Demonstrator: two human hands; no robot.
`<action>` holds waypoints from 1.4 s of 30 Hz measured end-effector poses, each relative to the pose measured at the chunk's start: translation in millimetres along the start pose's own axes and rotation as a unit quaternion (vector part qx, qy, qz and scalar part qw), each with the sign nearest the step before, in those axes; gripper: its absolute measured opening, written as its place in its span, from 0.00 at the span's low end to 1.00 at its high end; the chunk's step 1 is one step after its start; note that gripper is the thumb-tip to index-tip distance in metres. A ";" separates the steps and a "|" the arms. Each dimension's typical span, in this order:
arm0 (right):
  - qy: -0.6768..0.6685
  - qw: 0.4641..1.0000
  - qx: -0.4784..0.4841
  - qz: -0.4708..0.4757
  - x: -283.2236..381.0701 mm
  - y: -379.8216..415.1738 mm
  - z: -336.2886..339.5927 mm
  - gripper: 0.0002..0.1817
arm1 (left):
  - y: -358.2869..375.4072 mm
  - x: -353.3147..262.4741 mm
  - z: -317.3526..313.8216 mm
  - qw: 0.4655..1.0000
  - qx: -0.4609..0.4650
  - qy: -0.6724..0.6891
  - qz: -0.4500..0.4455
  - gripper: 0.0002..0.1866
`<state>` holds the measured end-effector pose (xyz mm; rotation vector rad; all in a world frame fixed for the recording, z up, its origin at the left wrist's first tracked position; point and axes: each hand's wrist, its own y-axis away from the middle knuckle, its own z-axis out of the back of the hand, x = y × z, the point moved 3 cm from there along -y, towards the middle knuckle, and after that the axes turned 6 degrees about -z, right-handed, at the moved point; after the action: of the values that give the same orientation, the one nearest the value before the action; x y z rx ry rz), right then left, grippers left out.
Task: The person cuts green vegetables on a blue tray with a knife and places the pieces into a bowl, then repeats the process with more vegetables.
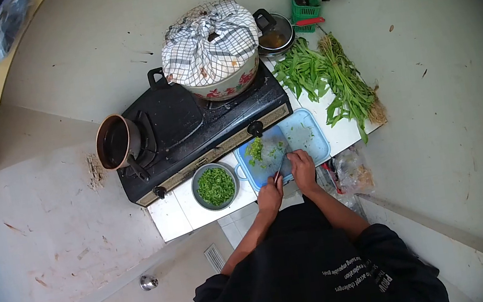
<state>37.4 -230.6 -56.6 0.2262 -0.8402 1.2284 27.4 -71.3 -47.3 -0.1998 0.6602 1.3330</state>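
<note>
My left hand (269,196) is closed around the handle of a knife (281,165) over a blue cutting board (313,123). The blade points up and to the right. My right hand (302,170) has its fingers curled together at the blade near its tip. Chopped greens (254,150) lie in a small heap on the board, left of the knife, with loose bits scattered around. To the left of the board is a grey bowl (197,198) holding finely chopped greens (216,186).
Behind the board stands a black gas stove (178,119) with a cloth-covered pot (223,85) and a small saucepan (117,142). A bundle of leafy greens (343,84) lies at the right. Beyond are a pan (276,33) and a green utensil basket (305,13). Plastic bags (353,170) sit beside the counter.
</note>
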 end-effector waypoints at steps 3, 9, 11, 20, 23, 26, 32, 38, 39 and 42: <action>-0.060 0.998 0.002 -0.036 -2.4 -1.5 2.6 0.06 | -8.8 -0.3 -1.2 1.000 -0.002 0.019 -0.009 0.25; -0.082 0.994 -0.005 -0.067 -2.7 -1.8 3.8 0.06 | 1.6 2.1 8.3 0.999 0.023 0.047 -0.010 0.25; -0.075 0.996 -0.002 -0.057 -4.9 -1.6 3.5 0.07 | 4.5 1.8 8.0 0.998 0.026 0.050 -0.012 0.24; -0.007 1.000 0.002 0.003 -4.6 2.0 4.1 0.09 | 0.3 -5.6 2.2 1.000 0.020 0.013 -0.002 0.24; 0.009 1.000 0.013 0.016 -6.8 2.3 3.6 0.11 | -8.9 -7.4 3.8 1.000 -0.003 0.007 0.005 0.24; -0.020 0.999 0.028 0.018 -2.5 -5.4 3.8 0.12 | -10.5 -0.5 3.3 1.000 -0.007 0.025 0.010 0.24; -0.065 0.998 0.017 -0.021 -2.0 -12.4 -0.1 0.08 | -0.9 7.2 11.8 0.998 0.019 0.061 0.003 0.23; -0.060 0.998 0.019 -0.020 -3.2 -15.7 -1.4 0.04 | 4.0 7.7 11.2 0.998 0.029 0.062 -0.007 0.24; -0.062 0.998 0.018 -0.020 -2.7 -15.9 -1.3 0.04 | 4.8 8.0 10.4 0.998 0.027 0.061 -0.007 0.24; -0.052 0.998 0.024 -0.014 -1.8 -14.5 0.1 0.05 | 6.6 7.8 8.9 0.998 0.027 0.055 0.001 0.24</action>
<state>50.1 -237.2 -53.8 0.3416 -0.8944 1.2186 24.7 -58.7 -42.9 -0.2301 0.7885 1.3108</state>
